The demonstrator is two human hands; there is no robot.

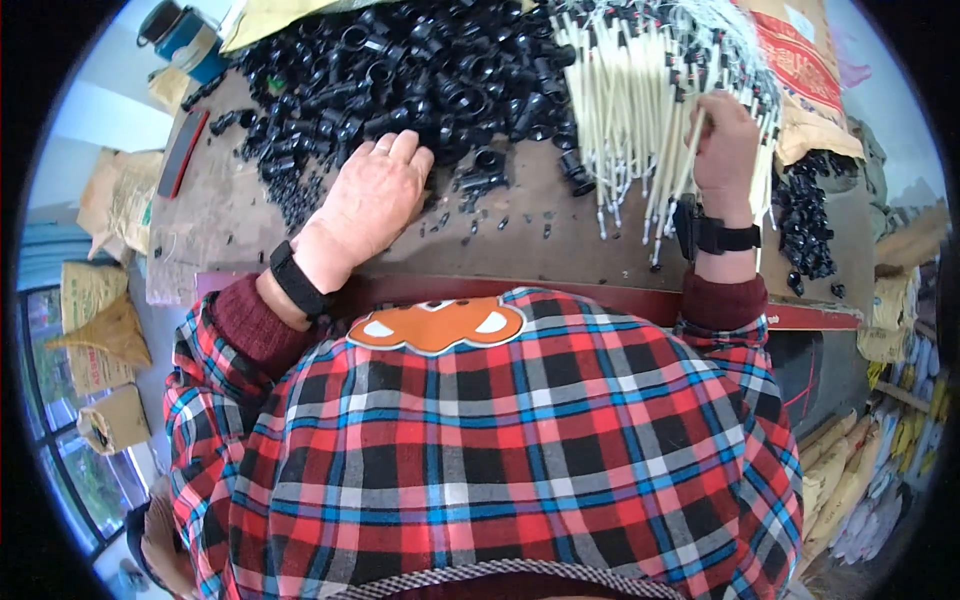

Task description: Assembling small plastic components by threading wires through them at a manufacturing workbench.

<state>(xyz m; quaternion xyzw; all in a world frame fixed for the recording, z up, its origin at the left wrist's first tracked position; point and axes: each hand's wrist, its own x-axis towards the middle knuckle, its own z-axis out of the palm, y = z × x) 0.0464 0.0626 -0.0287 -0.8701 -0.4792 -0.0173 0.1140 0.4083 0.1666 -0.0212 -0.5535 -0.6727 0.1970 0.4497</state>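
My left hand point(375, 195) lies back up at the near edge of a heap of black plastic pipe-like fittings point(400, 75). Its fingers are bent down close together, and whatever is under them is hidden. At the right, my right hand point(728, 150) is closed, with thumb and fingers pinching a thin pale tube point(690, 165) that slants down toward me. Beneath and beside that hand spreads a thick bundle of similar pale tubes point(610, 110), with white tips toward me and dark and red ends farther away.
Tiny black pieces point(475, 228) are scattered over the brown tabletop point(560, 240). More small black parts point(805, 225) spill from a paper sack point(800, 60) at right. A red-edged dark strip point(183, 152) and a blue bottle point(185, 42) stand out at left. Cartons and sacks surround the table.
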